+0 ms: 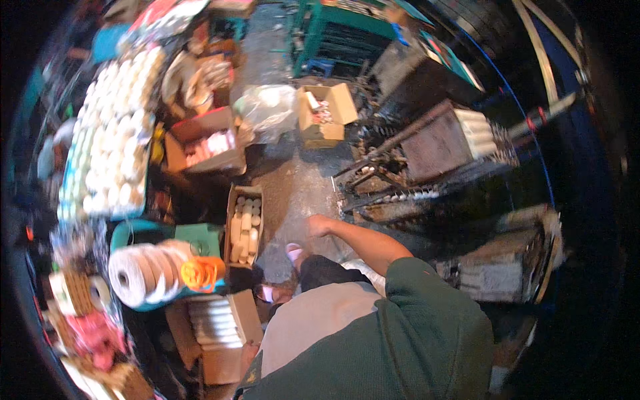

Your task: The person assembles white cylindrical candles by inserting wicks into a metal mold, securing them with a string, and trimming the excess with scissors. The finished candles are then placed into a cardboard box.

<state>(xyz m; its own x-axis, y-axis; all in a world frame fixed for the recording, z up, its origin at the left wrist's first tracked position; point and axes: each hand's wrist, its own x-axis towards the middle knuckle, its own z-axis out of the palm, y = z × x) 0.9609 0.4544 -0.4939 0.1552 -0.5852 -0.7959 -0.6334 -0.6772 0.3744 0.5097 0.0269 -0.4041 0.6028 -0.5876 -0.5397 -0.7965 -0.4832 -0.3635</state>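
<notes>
My right arm reaches forward from a dark green sleeve, with my right hand [320, 225] above the floor, touching nothing that I can see. That hand looks curled, but its fingers are blurred and turned away. A small part of my left hand [251, 352] shows at my left side, beside an open cardboard box [223, 367]; its fingers are hidden. White candle-like sticks [215, 323] lie in a row in that box. Farther forward, a narrow carton [231, 200] holds short cream cylinders [247, 227].
Large white spools [137, 277] and an orange roll [202, 273] sit at left, below a table crowded with white cylinders [117, 140]. Ahead are a red-rimmed box [177, 127], a plastic bag [267, 110] and a carton [321, 137]. Dark metal machines [437, 150] line the right.
</notes>
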